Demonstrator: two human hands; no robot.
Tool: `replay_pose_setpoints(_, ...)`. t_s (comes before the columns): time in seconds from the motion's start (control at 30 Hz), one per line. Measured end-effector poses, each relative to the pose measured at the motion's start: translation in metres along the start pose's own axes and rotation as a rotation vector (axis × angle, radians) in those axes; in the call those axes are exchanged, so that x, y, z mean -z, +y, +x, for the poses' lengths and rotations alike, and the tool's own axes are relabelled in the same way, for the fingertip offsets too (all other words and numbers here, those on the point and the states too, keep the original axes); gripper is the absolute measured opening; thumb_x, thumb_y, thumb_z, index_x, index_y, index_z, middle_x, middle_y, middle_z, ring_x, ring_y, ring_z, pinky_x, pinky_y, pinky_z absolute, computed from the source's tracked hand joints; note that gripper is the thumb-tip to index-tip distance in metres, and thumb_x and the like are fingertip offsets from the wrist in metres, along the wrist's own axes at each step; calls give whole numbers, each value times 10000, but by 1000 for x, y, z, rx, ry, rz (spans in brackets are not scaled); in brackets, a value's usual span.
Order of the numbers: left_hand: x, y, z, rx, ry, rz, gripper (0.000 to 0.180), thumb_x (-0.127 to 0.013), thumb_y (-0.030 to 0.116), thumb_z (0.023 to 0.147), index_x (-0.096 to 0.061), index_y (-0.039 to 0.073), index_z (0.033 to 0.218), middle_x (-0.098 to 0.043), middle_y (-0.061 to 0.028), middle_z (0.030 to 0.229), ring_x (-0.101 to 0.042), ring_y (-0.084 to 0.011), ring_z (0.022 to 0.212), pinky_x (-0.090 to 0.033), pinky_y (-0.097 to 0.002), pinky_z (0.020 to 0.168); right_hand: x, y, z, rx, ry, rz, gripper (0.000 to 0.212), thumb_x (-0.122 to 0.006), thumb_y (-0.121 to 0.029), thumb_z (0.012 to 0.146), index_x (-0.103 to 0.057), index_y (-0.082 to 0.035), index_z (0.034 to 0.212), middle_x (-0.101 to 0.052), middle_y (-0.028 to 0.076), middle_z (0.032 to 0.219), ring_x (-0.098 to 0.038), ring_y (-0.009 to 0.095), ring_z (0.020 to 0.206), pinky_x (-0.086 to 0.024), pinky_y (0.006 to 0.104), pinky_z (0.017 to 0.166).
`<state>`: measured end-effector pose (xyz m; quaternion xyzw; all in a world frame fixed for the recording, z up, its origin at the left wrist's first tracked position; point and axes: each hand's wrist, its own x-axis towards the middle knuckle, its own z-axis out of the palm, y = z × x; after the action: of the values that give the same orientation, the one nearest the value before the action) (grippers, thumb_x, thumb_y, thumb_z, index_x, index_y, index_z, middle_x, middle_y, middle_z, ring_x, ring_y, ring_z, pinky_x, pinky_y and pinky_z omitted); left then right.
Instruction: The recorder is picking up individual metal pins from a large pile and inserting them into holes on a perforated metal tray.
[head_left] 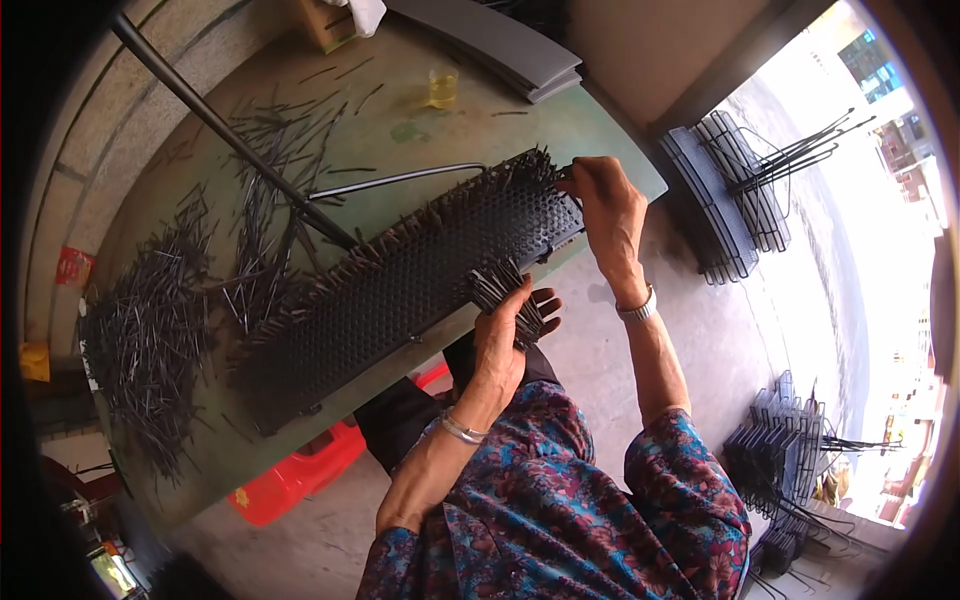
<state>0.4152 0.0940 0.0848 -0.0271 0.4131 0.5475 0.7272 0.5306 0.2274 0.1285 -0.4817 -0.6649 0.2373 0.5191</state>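
Note:
A long black board full of small holes [400, 290] lies slantwise along the table's near edge. Dark tufts of strips [430, 222] stand up along its far side, densest at the right end. My left hand [503, 325] is closed around a bundle of short dark strips [497, 287] just in front of the board's near edge. At the board's right end, my right hand [608, 200] pinches beside the last tufts; what sits between its fingertips is too small to make out.
Heaps of loose dark strips [150, 330] cover the table's left side. A dark pole [230, 135] crosses to the board. Behind stand a cup of yellow liquid [442, 88] and grey sheets [490, 45]. A red stool [300, 475] is below; black wire racks [720, 190] stand at right.

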Motion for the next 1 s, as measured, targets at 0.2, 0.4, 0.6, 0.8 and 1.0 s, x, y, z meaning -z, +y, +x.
replay_pose_setpoints(0.2, 1, 1, 1, 12, 15, -18, 187, -633, 186, 908, -625, 50, 1036, -678, -141, 944, -687, -265, 895, -577, -410, 789, -22, 17, 8, 111, 42, -98, 64, -620, -44, 894, -608, -10, 947, -693, 123, 799, -709, 225, 712, -527, 308, 626)
replay_pose_setpoints(0.4, 3, 0, 1, 6, 13, -26, 188, -641, 187, 906, -632, 50, 1034, -678, -127, 903, -683, -241, 845, -577, -399, 778, -20, 17, 8, 151, 10, -152, 59, -607, -43, 896, -606, -6, 941, -688, 134, 796, -692, 269, 712, -519, 342, 630)
replay_pose_setpoints(0.6, 7, 1, -1, -10, 8, 63, 227, -652, 212, 909, -640, 56, 1073, -683, -89, 829, -638, -139, 699, -535, -303, 613, -20, 26, 11, 70, -188, -174, 103, -619, -63, 898, -650, -21, 987, -692, 125, 865, -699, 209, 773, -522, 295, 671)
replay_pose_setpoints(0.8, 4, 4, -3, -99, -17, 42, 239, -674, 224, 886, -631, 31, 1020, -685, -115, 818, -606, -127, 615, -500, -265, 526, -24, 24, 15, 215, -139, -475, 130, -667, -151, 855, -710, -98, 966, -618, 78, 926, -618, 269, 822, -489, 360, 714)
replay_pose_setpoints(1.0, -2, 5, -7, -154, 4, 80, 219, -679, 215, 877, -643, 23, 975, -690, -108, 789, -612, -131, 593, -494, -258, 527, -20, 17, 5, 263, -126, -478, 199, -658, -228, 893, -721, -94, 1025, -629, 75, 893, -627, 213, 772, -489, 331, 680)
